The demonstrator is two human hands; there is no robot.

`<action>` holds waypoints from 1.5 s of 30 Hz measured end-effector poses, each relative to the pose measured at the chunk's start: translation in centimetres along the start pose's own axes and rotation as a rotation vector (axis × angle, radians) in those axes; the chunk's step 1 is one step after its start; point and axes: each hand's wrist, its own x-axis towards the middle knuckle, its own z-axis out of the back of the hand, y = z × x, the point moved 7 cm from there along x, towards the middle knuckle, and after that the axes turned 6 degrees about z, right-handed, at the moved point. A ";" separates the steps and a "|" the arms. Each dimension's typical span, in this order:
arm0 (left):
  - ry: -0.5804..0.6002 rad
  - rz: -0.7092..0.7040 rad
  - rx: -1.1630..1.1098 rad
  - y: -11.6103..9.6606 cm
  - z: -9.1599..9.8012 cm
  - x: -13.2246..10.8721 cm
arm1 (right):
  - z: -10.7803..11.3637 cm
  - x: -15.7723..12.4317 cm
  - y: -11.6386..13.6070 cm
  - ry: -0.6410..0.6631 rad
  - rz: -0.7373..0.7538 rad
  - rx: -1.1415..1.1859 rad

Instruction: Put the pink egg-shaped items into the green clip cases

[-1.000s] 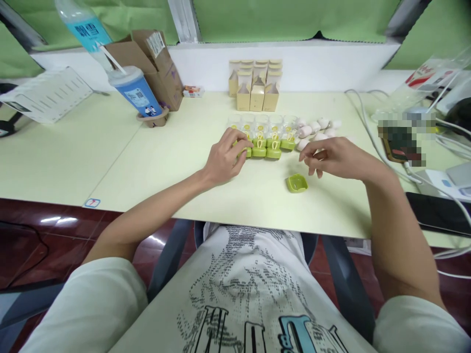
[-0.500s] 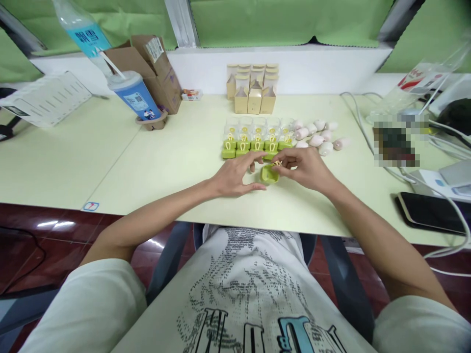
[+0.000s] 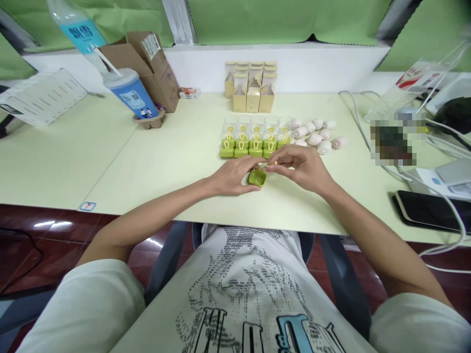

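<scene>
A small green square cap [image 3: 257, 178], its hollow side up, sits between the thumb and fingers of my left hand [image 3: 233, 177], which is closed around it. My right hand [image 3: 305, 167] pinches a small pale-yellow cord [image 3: 273, 164] at the cap's right edge; the fingertips hide part of it. Just beyond my hands stand rows of similar green caps [image 3: 241, 148] with yellow cord loops on top. Behind them are several clear containers [image 3: 257, 123]. Several pinkish-white rounded pieces [image 3: 315, 139] lie to their right.
Open beige boxes [image 3: 253, 95] stand by the wall. At left are a blue cup [image 3: 135, 95] in a carton holder, a cardboard box [image 3: 162, 73], a tilted bottle [image 3: 81, 37] and a white rack [image 3: 44, 97]. On the right lie a phone [image 3: 430, 210] and white cables [image 3: 356, 115].
The green cap has moved left, away from my right fingertips and into my left hand's grasp. My left hand has closed on it. My right hand has shifted slightly left with the cord.
</scene>
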 end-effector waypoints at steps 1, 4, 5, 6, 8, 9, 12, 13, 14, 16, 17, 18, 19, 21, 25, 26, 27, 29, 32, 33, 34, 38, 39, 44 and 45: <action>-0.019 -0.008 -0.014 0.0 0.1 0.0 | -0.2 -0.1 0.3 0.017 0.042 -0.036; -0.111 -0.059 -0.052 -0.4 1.0 0.0 | -0.9 -0.5 1.3 0.052 0.214 -0.185; -0.142 -0.076 -0.052 -0.5 1.3 0.0 | -1.1 -0.7 1.5 0.050 0.273 -0.237; -0.168 -0.093 -0.047 -0.7 1.5 0.0 | -1.3 -0.8 1.6 0.048 0.325 -0.284; -0.201 -0.118 -0.029 -1.1 1.8 0.0 | -1.9 -1.1 1.7 0.056 0.420 -0.368; -0.212 -0.127 -0.019 -1.3 1.9 0.0 | -2.2 -1.3 1.6 0.064 0.466 -0.412; -0.244 -0.140 -0.001 -1.7 2.0 -0.1 | -3.2 -1.6 1.4 0.111 0.530 -0.600; -0.257 -0.148 0.003 -1.9 2.1 -0.1 | -3.5 -1.6 1.2 0.135 0.530 -0.665; -0.270 -0.161 0.008 -2.1 2.1 -0.2 | -3.8 -1.6 1.2 0.163 0.524 -0.723; -0.288 -0.196 0.019 -2.7 2.3 -0.3 | -4.4 -1.8 1.4 0.222 0.535 -0.813; -0.294 -0.213 0.024 -3.0 2.5 -0.3 | -4.7 -2.0 1.6 0.243 0.559 -0.851; -0.299 -0.228 0.028 -3.2 2.6 -0.3 | -4.9 -2.2 1.9 0.251 0.591 -0.888; -0.306 -0.239 0.032 -3.5 2.7 -0.3 | -5.1 -2.4 2.2 0.252 0.628 -0.922; -0.317 -0.250 0.036 -3.8 2.9 -0.3 | -5.4 -2.7 2.7 0.239 0.700 -0.975; -0.321 -0.249 0.009 -3.4 2.8 -0.2 | -5.3 -2.9 2.7 0.222 0.800 -0.911; -0.332 -0.249 -0.004 -3.2 2.7 -0.2 | -5.0 -2.8 2.7 0.202 0.824 -0.856; -0.350 -0.246 -0.016 -2.9 2.8 -0.2 | -4.6 -2.7 2.8 0.177 0.848 -0.788; -0.392 -0.229 -0.025 -2.4 3.0 -0.2 | -3.4 -2.4 2.9 0.098 0.864 -0.633; -0.433 -0.178 -0.026 -1.8 3.3 -0.1 | -1.0 -1.3 2.2 -0.094 0.662 -0.427; -0.442 -0.168 -0.028 -1.8 3.4 -0.1 | -0.3 -0.8 1.5 -0.149 0.534 -0.346; -0.449 -0.166 -0.031 -1.8 3.5 -0.2 | 0.1 -0.4 0.5 -0.175 0.392 -0.250; -0.476 -0.213 -0.030 -2.7 3.7 -0.3 | -1.9 0.3 -2.8 0.003 -0.035 0.213; -0.479 -0.228 -0.026 -2.9 3.7 -0.3 | -2.7 0.3 -3.1 0.057 -0.084 0.300; -0.482 -0.277 -0.023 -3.3 3.7 -0.3 | -4.0 0.2 -2.9 0.095 -0.115 0.456; -0.481 -0.280 -0.026 -3.3 3.8 -0.3 | -4.0 0.2 -2.8 0.085 -0.112 0.456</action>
